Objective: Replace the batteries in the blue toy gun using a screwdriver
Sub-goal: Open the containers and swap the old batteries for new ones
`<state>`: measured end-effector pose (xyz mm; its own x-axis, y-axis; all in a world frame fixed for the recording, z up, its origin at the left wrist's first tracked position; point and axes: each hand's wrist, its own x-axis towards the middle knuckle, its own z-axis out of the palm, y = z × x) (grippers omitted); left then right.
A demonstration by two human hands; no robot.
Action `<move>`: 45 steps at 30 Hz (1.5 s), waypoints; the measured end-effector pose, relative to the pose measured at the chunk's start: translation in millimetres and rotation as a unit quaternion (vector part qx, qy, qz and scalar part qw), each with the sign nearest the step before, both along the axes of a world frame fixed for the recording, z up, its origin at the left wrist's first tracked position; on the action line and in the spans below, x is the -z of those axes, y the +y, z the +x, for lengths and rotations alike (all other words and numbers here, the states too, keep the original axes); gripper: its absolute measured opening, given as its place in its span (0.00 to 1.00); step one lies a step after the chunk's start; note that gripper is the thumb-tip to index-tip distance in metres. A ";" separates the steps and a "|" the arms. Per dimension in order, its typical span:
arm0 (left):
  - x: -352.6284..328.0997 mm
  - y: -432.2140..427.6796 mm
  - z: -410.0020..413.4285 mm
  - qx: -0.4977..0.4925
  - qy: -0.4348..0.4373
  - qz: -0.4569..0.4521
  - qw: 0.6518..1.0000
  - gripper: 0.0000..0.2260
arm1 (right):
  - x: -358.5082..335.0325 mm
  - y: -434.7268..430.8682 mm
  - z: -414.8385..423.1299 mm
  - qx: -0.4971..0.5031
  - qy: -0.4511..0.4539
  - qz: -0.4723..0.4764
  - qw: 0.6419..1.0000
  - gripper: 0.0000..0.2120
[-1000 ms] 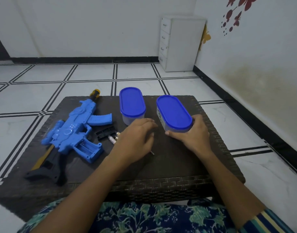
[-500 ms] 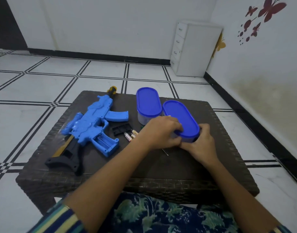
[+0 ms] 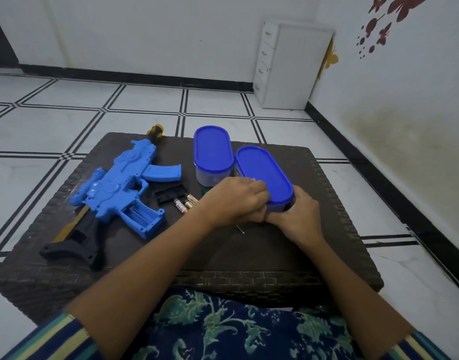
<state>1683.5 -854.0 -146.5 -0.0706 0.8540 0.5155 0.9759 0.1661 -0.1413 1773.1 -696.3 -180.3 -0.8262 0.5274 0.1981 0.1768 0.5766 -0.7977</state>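
The blue toy gun [image 3: 119,189] lies on the left of the dark wicker table [image 3: 249,255], its battery compartment [image 3: 141,214] open. The black compartment cover [image 3: 169,196] and three small batteries [image 3: 185,202] lie to the gun's right. Both my hands grip the nearer blue-lidded container [image 3: 263,174]: my left hand [image 3: 233,201] on its near-left end, my right hand [image 3: 297,216] on its near-right end. A thin metal screwdriver tip [image 3: 240,229] pokes out below my left hand; the rest of the screwdriver is hidden.
A second blue-lidded container [image 3: 213,152] stands just behind and left of the first, touching it. A white drawer unit [image 3: 292,66] stands on the tiled floor against the far wall. The right wall runs close to the table.
My left hand moved right from the table surface onto the nearer container's end. The container sits closer to the second one than a second ago. The camera view shifted.
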 end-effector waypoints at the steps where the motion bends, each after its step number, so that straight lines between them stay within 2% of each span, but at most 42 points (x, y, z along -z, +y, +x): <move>1: 0.3 0.2 2.2 0.008 0.020 0.013 1.000 0.05 | 0.2 0.4 0.3 0.005 0.002 -0.001 1.000 0.34; 5: 1.6 2.2 9.5 0.014 0.076 0.060 0.995 0.04 | 1.3 1.0 0.9 0.022 0.001 0.006 1.000 0.31; 7: 2.9 1.8 9.3 0.019 0.083 0.055 0.995 0.03 | 1.6 0.8 1.8 0.023 -0.002 0.015 1.000 0.32; 11: 0.1 0.6 14.2 0.027 0.083 0.062 0.994 0.11 | -0.1 -0.3 3.7 0.024 -0.004 0.015 1.000 0.35; 19: -3.6 2.7 16.2 0.008 0.108 0.121 0.987 0.09 | 1.5 -2.1 4.3 0.023 -0.011 0.017 1.000 0.38; 21: -21.5 0.8 10.4 -0.029 0.089 0.190 0.977 0.09 | 0.5 -2.9 5.9 0.020 -0.020 0.036 0.999 0.38; 24: -46.0 -14.2 -10.5 -0.108 0.009 0.283 0.953 0.03 | 0.2 -4.1 8.0 0.019 -0.023 0.051 0.998 0.38; 26: -44.5 -23.6 -17.2 -0.142 -0.047 0.322 0.935 0.04 | 0.7 -3.9 6.3 0.020 -0.029 0.053 0.998 0.39; 29: -39.6 -24.5 -15.0 -0.175 -0.143 0.393 0.891 0.04 | 2.8 -4.4 3.6 0.019 -0.038 0.055 0.998 0.39; 31: -40.1 -23.1 -18.7 -0.202 -0.201 0.451 0.846 0.09 | 3.0 -5.6 3.3 0.017 -0.041 0.059 0.997 0.40; 33: -40.7 -27.2 -23.1 -0.229 -0.264 0.506 0.789 0.10 | 1.6 -6.2 3.0 0.015 -0.037 0.059 0.997 0.42; 36: -39.1 -37.0 -28.8 -0.287 -0.357 0.570 0.682 0.08 | -0.7 -7.1 3.0 0.012 -0.027 0.059 0.998 0.52; 38: -37.0 -42.2 -33.7 -0.322 -0.398 0.589 0.626 0.08 | -1.6 -7.9 3.9 0.009 -0.033 0.070 0.997 0.56; 42: -24.4 -49.7 -47.3 -0.328 -0.490 0.600 0.540 0.08 | -0.9 -9.5 4.5 -0.004 -0.034 0.107 0.994 0.54; 45: -17.1 -52.6 -52.4 -0.346 -0.539 0.580 0.504 0.07 | 0.1 -9.6 3.2 0.001 -0.051 0.122 0.991 0.53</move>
